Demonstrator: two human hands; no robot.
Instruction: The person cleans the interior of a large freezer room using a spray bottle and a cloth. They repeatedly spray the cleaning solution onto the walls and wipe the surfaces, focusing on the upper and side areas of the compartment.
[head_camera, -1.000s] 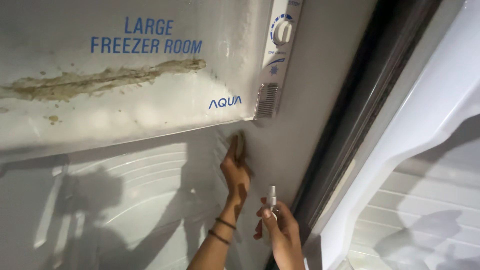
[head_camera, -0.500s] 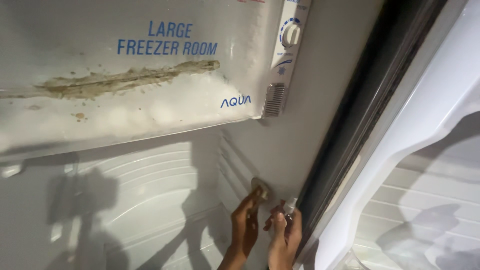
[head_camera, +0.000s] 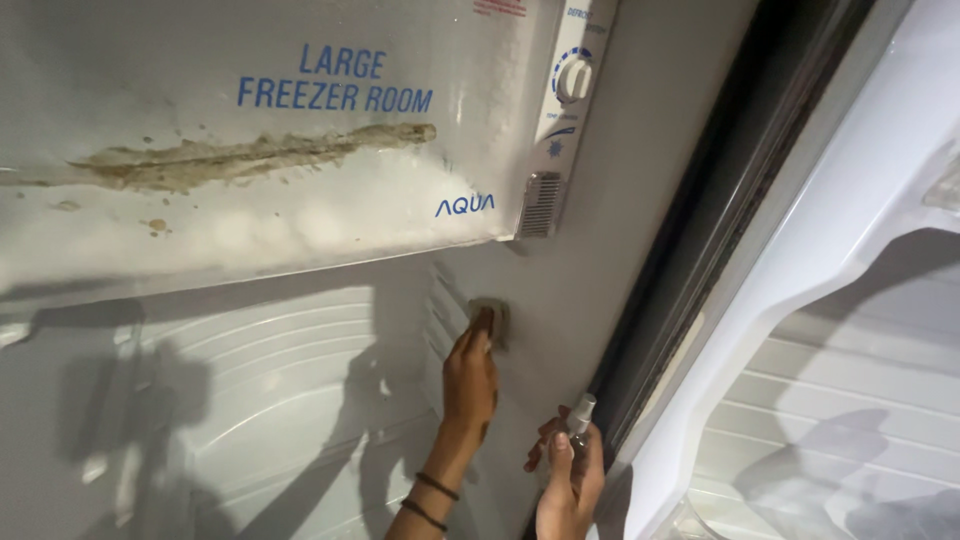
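Head view, only view supplied: the camera looks into an open white refrigerator compartment. The left hand (head_camera: 470, 375) is raised against the grey-white inner side wall (head_camera: 600, 300) and presses a small, flat, greyish-brown cleaning pad (head_camera: 490, 322) onto it. The fingers (head_camera: 480, 335) lie flat over the lower part of the pad; the grip is a narrow pinch-and-press, with the pad trapped between fingertips and wall. The pad sits just below the white freezer compartment door with blue lettering and a long brown stain (head_camera: 250, 160), and just below the white vertical control strip with a round dial and a vent grille (head_camera: 560, 120).

The right hand (head_camera: 568, 480) is lower, near the dark door gasket (head_camera: 690, 260), and is closed around a small clear spray bottle with a pale nozzle (head_camera: 580, 415). Only the nozzle and neck show above the fingers; the body is hidden in the fist.

Handling judgement: the pad appears soft, light and pliable, so it is best held by flat finger pressure across its back, not by its edges. The bottle appears light and rigid, possibly slick if wet; a full wrap around the body with one finger free for the nozzle suits it.

Also visible: the ribbed white rear liner (head_camera: 250, 400) and the white inner door panel (head_camera: 850, 300) at right.
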